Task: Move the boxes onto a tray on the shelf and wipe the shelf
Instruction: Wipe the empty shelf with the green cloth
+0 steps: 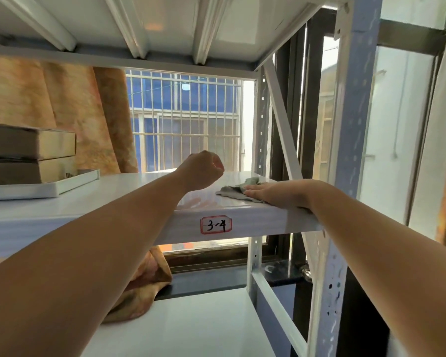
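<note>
— How far along are you?

— The two boxes [29, 153] sit stacked on the tray [36, 190] at the left end of the shelf [113, 199], so I'd call the moving part done.

— And the wiping?

— Under way, by the look of it. My right hand [276, 195] lies flat, fingers straight and together, pressing the grey cloth [232, 190] onto the shelf's right end, near the front edge.

— What about the other one?

— My left hand [204, 171] hovers above the middle of the shelf, curled into a fist, holding nothing I can see.

— What's left?

— Probably the long bare stretch between the cloth and the tray. I can't tell from the surface which parts have been wiped.
</note>
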### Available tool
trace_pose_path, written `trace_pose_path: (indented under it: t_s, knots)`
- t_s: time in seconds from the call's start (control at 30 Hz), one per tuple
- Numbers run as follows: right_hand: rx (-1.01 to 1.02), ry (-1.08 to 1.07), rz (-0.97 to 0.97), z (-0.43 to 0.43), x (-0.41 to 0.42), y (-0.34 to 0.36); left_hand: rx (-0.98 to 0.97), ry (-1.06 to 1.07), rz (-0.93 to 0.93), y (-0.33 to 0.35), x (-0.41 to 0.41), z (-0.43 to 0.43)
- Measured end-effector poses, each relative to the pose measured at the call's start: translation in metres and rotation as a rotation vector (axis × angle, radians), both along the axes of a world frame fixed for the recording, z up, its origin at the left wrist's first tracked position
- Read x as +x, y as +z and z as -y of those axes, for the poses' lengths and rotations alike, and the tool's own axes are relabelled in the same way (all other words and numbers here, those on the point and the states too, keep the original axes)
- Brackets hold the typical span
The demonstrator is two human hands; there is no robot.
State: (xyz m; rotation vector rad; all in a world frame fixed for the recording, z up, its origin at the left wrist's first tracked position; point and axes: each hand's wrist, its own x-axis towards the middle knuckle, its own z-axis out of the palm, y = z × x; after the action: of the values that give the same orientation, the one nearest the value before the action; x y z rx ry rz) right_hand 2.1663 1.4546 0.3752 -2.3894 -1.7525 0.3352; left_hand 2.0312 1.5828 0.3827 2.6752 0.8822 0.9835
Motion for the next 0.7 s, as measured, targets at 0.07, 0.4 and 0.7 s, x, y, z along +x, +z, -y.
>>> trace_pose_path:
  t_s: [0.07,0.4,0.7]
  knots:
    - [-0.017,0.006,0.036,-0.005,-0.003,-0.001,-0.010,-0.010,-0.008,0.000,-0.003,0.000]
    - [-0.019,0.256,-0.004,-0.028,-0.086,-0.002,0.029,0.064,-0.101,0.005,-0.054,-0.005]
    - [0.049,0.419,0.021,-0.052,-0.164,-0.006,-0.012,0.191,-0.060,0.006,-0.127,-0.018]
